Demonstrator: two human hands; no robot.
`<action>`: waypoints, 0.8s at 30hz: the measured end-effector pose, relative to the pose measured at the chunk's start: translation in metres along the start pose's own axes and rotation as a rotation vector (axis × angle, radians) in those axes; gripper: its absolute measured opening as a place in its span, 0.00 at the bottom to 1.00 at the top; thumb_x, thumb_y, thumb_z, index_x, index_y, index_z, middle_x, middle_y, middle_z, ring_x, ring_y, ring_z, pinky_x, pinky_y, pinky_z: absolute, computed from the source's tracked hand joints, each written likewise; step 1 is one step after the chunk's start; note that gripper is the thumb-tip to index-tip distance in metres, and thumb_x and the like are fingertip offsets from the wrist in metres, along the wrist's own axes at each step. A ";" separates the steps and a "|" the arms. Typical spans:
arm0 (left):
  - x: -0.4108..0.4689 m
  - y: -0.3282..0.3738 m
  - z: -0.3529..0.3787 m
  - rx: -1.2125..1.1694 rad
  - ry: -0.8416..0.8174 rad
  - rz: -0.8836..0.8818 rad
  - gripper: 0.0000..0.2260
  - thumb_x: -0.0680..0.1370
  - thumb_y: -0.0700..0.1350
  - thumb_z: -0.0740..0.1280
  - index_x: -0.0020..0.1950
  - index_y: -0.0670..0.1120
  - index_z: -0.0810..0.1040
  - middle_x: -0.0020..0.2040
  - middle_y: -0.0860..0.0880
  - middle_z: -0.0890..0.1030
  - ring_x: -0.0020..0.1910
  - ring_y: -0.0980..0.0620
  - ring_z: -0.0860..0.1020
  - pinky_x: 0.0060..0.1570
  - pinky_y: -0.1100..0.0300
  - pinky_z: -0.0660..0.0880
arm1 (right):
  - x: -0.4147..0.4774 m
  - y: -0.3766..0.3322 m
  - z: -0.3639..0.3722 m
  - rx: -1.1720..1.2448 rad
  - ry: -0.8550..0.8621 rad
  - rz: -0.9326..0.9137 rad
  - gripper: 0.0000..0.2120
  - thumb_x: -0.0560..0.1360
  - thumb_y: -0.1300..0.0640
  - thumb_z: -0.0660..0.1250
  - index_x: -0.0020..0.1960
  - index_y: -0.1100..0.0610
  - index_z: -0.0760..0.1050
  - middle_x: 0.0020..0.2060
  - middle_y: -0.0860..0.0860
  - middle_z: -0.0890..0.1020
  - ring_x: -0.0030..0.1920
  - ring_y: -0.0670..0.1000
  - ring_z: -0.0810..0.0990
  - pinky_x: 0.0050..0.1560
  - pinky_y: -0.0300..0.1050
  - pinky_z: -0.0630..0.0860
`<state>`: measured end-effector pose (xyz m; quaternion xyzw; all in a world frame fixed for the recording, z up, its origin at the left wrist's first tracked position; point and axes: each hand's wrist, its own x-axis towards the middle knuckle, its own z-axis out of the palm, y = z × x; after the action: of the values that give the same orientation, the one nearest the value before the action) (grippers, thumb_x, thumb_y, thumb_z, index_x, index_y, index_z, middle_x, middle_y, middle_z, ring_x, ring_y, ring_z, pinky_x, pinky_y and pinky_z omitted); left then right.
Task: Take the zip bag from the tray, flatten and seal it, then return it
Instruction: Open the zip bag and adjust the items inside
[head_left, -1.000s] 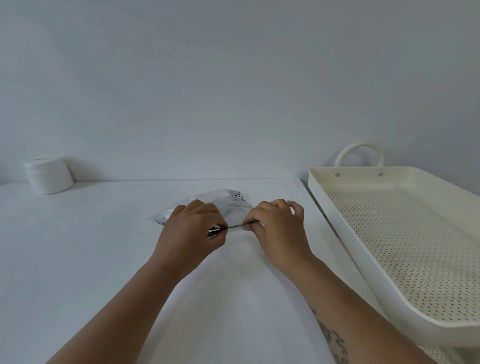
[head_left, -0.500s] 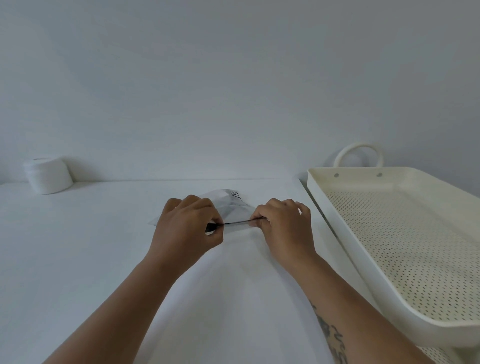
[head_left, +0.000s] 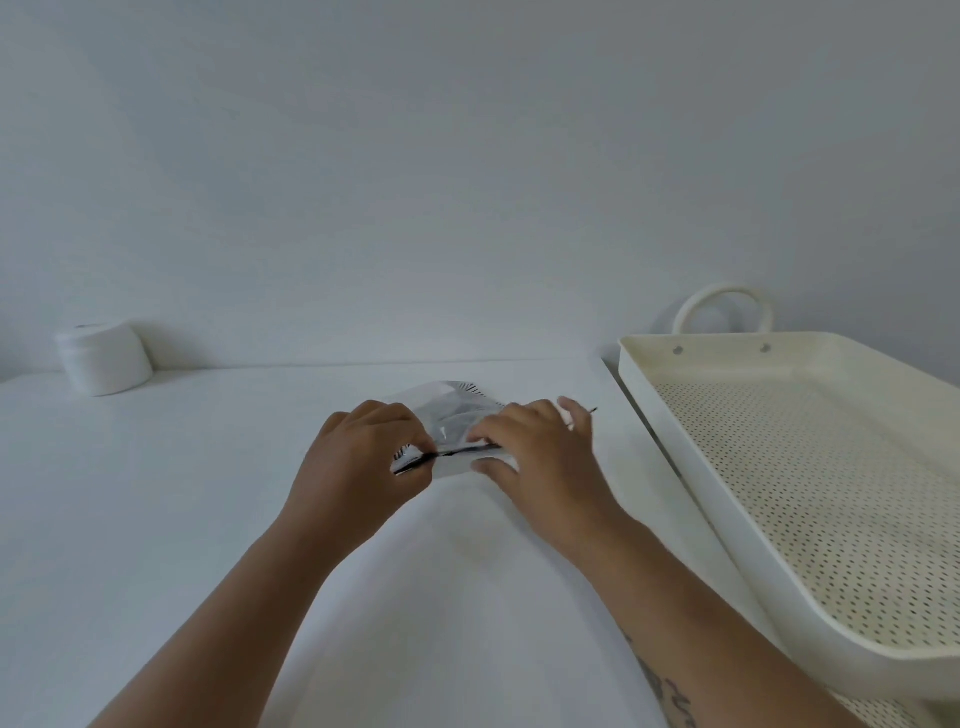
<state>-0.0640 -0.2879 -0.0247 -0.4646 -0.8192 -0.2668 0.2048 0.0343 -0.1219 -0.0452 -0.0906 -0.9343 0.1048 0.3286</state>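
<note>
Right hand (head_left: 540, 457) has slid rightward along the zip bag (head_left: 457, 415), left hand (head_left: 358, 462) pinching.

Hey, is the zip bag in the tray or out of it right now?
Out. The zip bag lies on the table, pinched by left hand and right hand; tray is empty.

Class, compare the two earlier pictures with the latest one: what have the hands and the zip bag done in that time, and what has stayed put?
The right hand has slid rightward along the zip bag's dark zip strip, fingers now spread. The left hand keeps its pinch on the strip's left end. The bag remains on the table; the tray and white roll have not moved.
</note>
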 end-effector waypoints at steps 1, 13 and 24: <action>0.000 0.002 0.001 0.002 -0.007 0.019 0.04 0.71 0.43 0.72 0.43 0.52 0.82 0.43 0.58 0.80 0.46 0.55 0.75 0.47 0.57 0.70 | 0.000 -0.006 0.002 0.011 0.021 -0.035 0.03 0.74 0.52 0.69 0.47 0.46 0.78 0.46 0.42 0.81 0.53 0.49 0.75 0.69 0.55 0.56; -0.004 -0.015 0.017 -0.238 0.000 -0.155 0.16 0.70 0.50 0.75 0.55 0.59 0.76 0.44 0.71 0.73 0.48 0.69 0.71 0.45 0.76 0.65 | 0.002 0.009 0.003 0.557 0.038 0.151 0.09 0.76 0.67 0.65 0.41 0.54 0.74 0.37 0.43 0.76 0.39 0.41 0.74 0.43 0.34 0.69; 0.001 -0.032 0.024 -0.107 0.086 -0.172 0.07 0.75 0.48 0.70 0.53 0.54 0.80 0.48 0.60 0.81 0.52 0.54 0.74 0.49 0.57 0.70 | 0.002 0.015 -0.011 0.757 0.045 0.288 0.03 0.78 0.61 0.64 0.46 0.58 0.76 0.33 0.42 0.74 0.32 0.36 0.70 0.36 0.25 0.66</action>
<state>-0.0946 -0.2859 -0.0511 -0.3910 -0.8310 -0.3466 0.1910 0.0408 -0.1054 -0.0393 -0.0953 -0.7999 0.4844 0.3413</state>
